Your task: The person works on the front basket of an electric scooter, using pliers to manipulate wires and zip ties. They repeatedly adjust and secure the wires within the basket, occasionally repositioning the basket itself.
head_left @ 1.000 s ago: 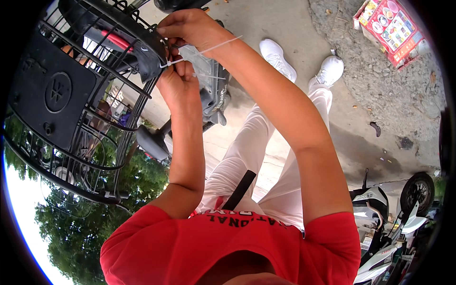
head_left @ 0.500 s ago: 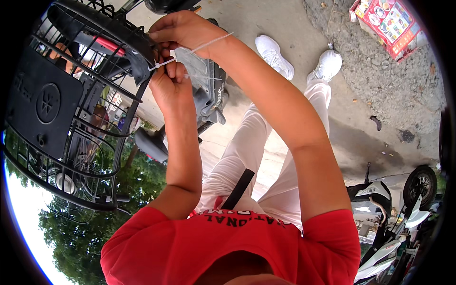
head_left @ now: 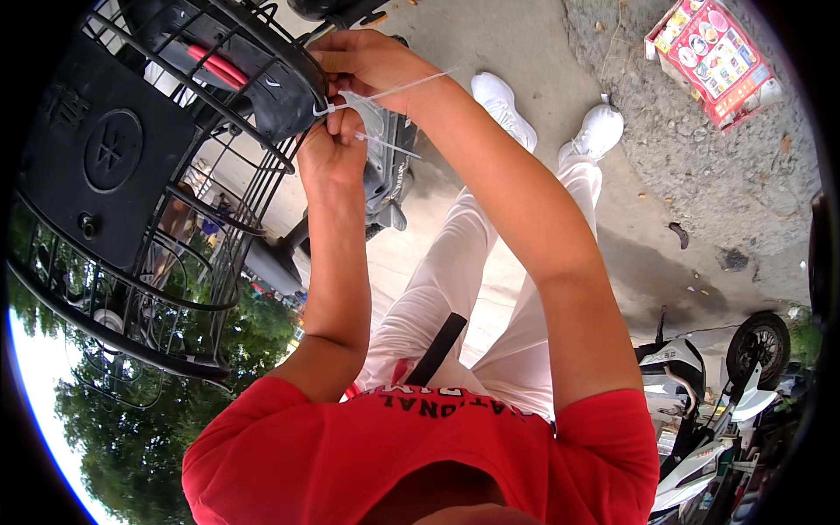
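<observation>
The tie [head_left: 389, 91] was seen between the fingers [head_left: 352, 122] of left hand [head_left: 332, 157] and right hand [head_left: 376, 66], both nearly closed, grip unclear; presumably light, bendy and slick, it was judged best pinched by its tail [head_left: 429, 78].

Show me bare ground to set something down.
Mostly bare: the rough grey ground between the right white shoe and the printed red box, and more between the box and the motorcycle, though dark scraps lie there. Crowded: the rim of the black basket, where left hand, right hand and white cable ties bunch.
</observation>
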`<state>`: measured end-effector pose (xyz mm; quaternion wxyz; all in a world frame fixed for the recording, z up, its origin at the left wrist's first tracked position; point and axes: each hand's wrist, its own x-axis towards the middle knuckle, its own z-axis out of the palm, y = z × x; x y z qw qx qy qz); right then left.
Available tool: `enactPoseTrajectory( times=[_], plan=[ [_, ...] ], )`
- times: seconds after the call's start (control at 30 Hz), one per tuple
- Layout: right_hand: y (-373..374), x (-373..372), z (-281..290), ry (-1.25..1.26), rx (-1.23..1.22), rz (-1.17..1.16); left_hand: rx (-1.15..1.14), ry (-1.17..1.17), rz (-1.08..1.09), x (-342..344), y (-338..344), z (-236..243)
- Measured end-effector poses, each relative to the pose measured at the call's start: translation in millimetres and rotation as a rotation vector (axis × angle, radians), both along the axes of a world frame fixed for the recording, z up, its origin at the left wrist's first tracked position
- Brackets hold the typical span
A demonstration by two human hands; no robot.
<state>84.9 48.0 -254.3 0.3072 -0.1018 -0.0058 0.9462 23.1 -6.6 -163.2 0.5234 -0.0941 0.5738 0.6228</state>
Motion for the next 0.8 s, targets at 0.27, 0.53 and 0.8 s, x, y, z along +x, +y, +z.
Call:
enactPoseTrajectory(
  times=[0.27, 0.53, 0.8],
  plan=[
    [3, 3, 34, -0.105, -0.055, 0.011, -0.089, 0.359, -0.125, -3, -1, 16],
    [5, 10, 82, -0.363, 0.014, 0.008, -0.113, 0.457, -0.001, 18, 11, 61],
    [12, 11, 162, -0.621, 0.197, 0.053, -0.065, 0.103, -0.064, -28, -13, 96]
  ],
)
